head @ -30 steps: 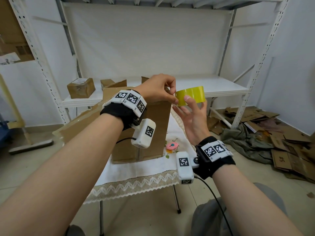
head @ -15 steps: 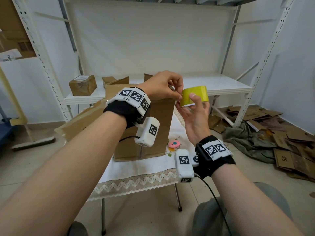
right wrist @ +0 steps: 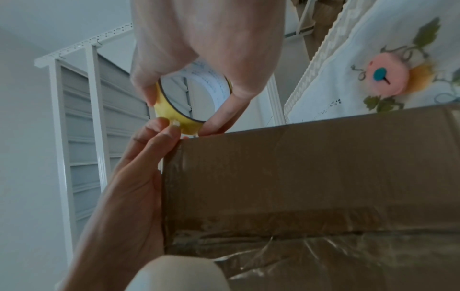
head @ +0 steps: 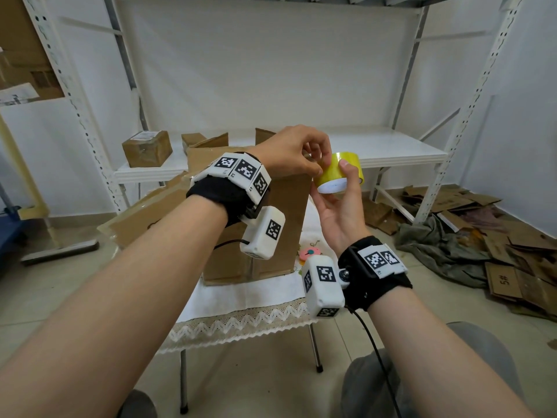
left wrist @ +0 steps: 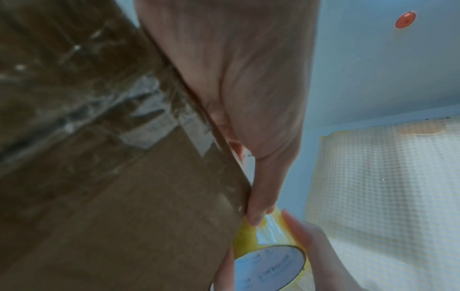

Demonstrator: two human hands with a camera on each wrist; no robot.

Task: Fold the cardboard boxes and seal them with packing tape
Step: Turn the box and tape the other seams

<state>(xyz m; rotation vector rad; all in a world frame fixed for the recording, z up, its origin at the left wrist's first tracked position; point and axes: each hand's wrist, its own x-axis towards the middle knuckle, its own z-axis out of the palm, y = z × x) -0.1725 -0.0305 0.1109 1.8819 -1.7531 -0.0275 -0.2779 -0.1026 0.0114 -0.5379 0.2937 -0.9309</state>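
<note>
Tape roll (head: 339,173) held above the box (head: 271,224), its open core tilted down toward the viewer. Right hand (head: 340,212) grasps it; left hand (head: 292,152) pinches its edge. The right wrist view alone shows straight through the core.

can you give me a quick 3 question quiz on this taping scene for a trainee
1. True or false: the tape is lying on the table.
2. Which hand holds the roll, and which picks at its rim?
3. Multiple choice: the box stands (a) on the floor, (b) on the table, (c) on the shelf.

Key
1. False: it is held up in the air beside the box's top edge.
2. The right hand grips the roll; the left hand pinches at its rim with its fingertips.
3. b
</note>
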